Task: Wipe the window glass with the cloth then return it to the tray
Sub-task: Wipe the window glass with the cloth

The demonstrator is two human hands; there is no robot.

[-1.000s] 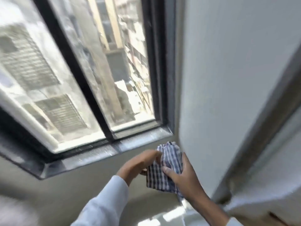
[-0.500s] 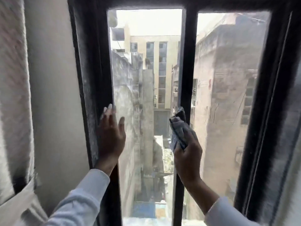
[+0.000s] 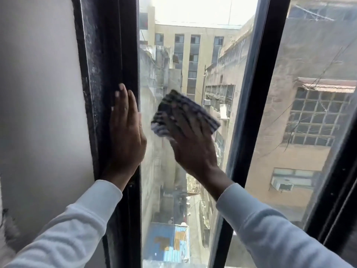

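A tall window pane (image 3: 173, 55) fills the middle of the head view, set in a black frame (image 3: 108, 55). My right hand (image 3: 193, 147) presses a blue-and-white checked cloth (image 3: 204, 113) flat against this glass at mid height, fingers spread over it. The cloth is blurred. My left hand (image 3: 126, 136) lies flat with fingers together on the black frame at the pane's left edge, holding nothing. No tray is in view.
A black mullion (image 3: 251, 93) separates this pane from a second pane (image 3: 309, 113) on the right. A white wall (image 3: 38, 93) runs along the left. Buildings and an alley show far below through the glass.
My right hand went from gripping the bunched cloth near the mullion to pressing it flat and moving left on the glass. The left hand stays on the frame. The view has moved closer.
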